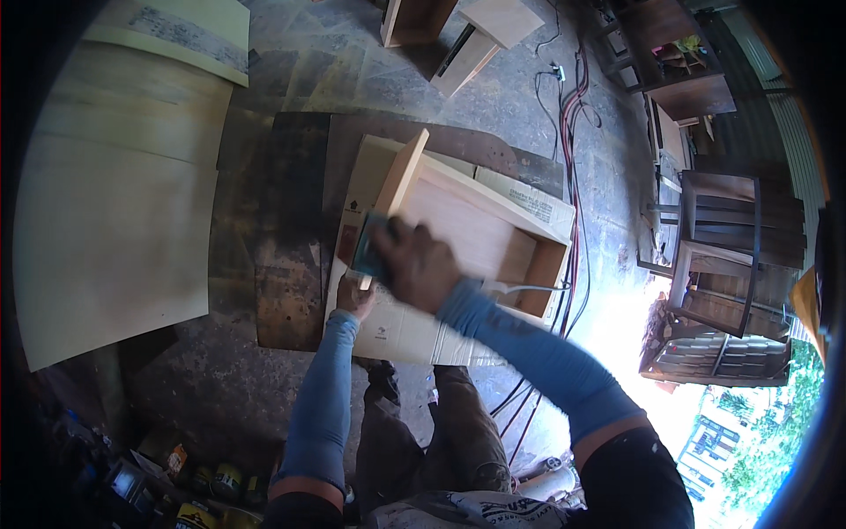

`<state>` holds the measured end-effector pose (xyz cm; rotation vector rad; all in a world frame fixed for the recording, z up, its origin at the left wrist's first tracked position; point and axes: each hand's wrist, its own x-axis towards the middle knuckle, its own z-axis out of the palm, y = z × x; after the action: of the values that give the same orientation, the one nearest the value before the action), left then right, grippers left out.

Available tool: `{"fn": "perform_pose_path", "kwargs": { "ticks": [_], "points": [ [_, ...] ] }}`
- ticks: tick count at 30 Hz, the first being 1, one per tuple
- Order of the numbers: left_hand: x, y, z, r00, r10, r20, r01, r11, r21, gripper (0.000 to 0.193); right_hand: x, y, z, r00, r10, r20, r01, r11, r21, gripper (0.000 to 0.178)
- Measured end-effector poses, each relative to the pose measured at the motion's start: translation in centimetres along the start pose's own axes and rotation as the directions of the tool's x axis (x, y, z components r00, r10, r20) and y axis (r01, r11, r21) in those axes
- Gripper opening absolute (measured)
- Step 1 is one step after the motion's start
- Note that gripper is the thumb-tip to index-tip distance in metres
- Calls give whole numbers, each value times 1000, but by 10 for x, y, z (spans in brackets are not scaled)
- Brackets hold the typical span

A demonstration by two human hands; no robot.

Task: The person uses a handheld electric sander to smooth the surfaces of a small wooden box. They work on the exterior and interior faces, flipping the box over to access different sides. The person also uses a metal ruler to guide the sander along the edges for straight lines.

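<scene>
A pale wooden drawer (495,199) lies on its bottom on a flattened cardboard sheet (414,339), with its open side up. Its taller front panel (405,175) is on the left. My right hand (423,271) is wrapped round a green power sander (368,247), slightly blurred, which is against the front panel. A light grey cord (533,287) runs to the right from near my right wrist across the drawer. Just below the sander, my left hand (356,298) grips the near end of the front panel. The sander covers part of that panel.
Large pale boards (119,229) stand at the left. Red and dark cables (573,159) trail along the floor right of the cardboard. More drawers (480,53) sit at the far side. Dark wooden frames (718,251) are at the right; cans (226,479) crowd the lower left.
</scene>
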<state>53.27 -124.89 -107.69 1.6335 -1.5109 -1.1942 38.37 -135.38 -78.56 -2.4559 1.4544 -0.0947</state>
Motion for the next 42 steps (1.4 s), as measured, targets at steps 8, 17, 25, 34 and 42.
{"fn": "perform_pose_path", "kwargs": {
  "ticks": [8,17,25,34,42],
  "points": [
    [20,67,-16,993,37,-108,-71,941,-331,39,126,146,-38,977,97,-192,-112,991,-68,66],
    [10,42,-19,1000,-26,13,28,978,-205,46,0,-12,5,994,99,-52,-96,994,54,50],
    [10,48,-22,999,-45,0,45,991,-130,33,6,0,-3,996,93,0,-92,994,50,59],
    [17,69,-22,999,-39,28,46,947,-319,42,119,177,-50,889,371,-267,-373,927,45,66],
    [50,137,-128,841,-68,537,41,997,61,78,-35,170,-2,606,782,144,-43,-148,988,50]
  ]
}}
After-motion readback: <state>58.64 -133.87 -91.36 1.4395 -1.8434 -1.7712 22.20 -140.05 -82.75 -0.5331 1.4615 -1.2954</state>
